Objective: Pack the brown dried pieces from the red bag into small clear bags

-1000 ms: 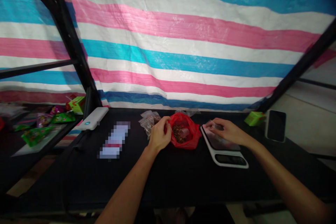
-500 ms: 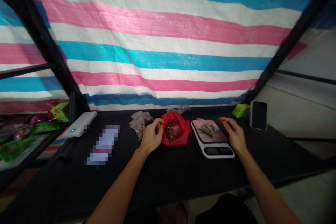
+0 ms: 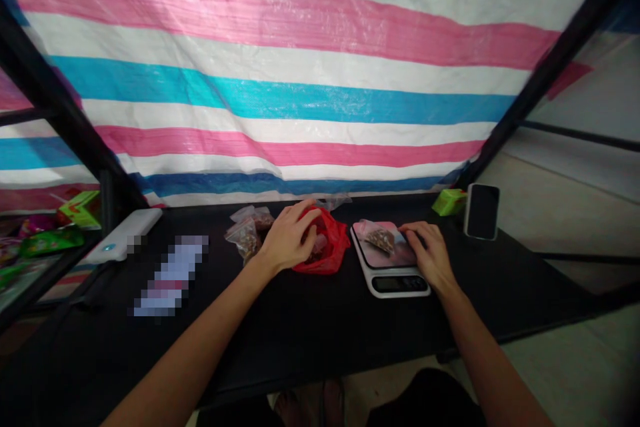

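My left hand [image 3: 293, 237] is over the left side of a red plastic bag [image 3: 337, 250], its fingers apart and curving down over the opening. Inside the bag, a small clear cup [image 3: 321, 241] shows partly beside the fingers; the brown dried bits around it are mostly covered. On the pink top of a white kitchen scale [image 3: 356, 263] lies a clear zip bag of brown bits [image 3: 381, 239]. My right hand [image 3: 431, 250] rests at the scale's right edge, fingers loosely stretched out and holding nothing. Left of my left hand lie filled zip bags [image 3: 245, 233].
A phone [image 3: 482, 211] stands upright at the right near a green box [image 3: 449, 202]. To the left are a blurred-out flat item [image 3: 173, 273] and a white device [image 3: 123, 237]. Colourful packets [image 3: 53, 240] sit beyond the black frame. A striped sheet [image 3: 300, 107] hangs behind the black table.
My left hand has moved from the red bag's left rim to over its opening, its fingers spreading. My right hand has come nearer the scale's edge. The whole view has shifted slightly.
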Available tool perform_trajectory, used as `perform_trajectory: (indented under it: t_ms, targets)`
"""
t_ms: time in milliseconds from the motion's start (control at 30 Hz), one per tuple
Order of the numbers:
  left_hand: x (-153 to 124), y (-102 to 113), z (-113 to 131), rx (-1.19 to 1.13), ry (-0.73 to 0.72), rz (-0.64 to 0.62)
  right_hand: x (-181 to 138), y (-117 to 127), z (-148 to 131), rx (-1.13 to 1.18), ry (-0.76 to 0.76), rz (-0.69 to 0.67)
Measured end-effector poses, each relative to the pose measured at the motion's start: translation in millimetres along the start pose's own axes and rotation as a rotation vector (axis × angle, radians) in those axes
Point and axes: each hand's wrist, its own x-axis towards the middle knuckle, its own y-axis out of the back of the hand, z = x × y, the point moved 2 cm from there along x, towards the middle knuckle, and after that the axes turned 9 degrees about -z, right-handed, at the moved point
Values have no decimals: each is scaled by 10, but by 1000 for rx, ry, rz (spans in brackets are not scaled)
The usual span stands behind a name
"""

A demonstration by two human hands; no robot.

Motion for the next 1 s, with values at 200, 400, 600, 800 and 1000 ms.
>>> perform_trajectory:
  t_ms: [200, 400, 600, 800, 1000]
  targets:
    - [-207, -190, -66, -141, -25, 176, -6, -26, -71, 0, 4, -74]
    - [-283, -115, -153, -162, 16, 339, -16, -21, -73, -23, -22, -139]
    - [-302, -101, -226, -129, 54, 402, -7, -63, -187, -134, 17, -210]
    - [-319, -157, -264, -168, 133, 419, 185, -123, -389, -246, 101, -265]
    - [-328, -261, -377, -349, 280, 461, 566, -291, -926, 35, 174, -362]
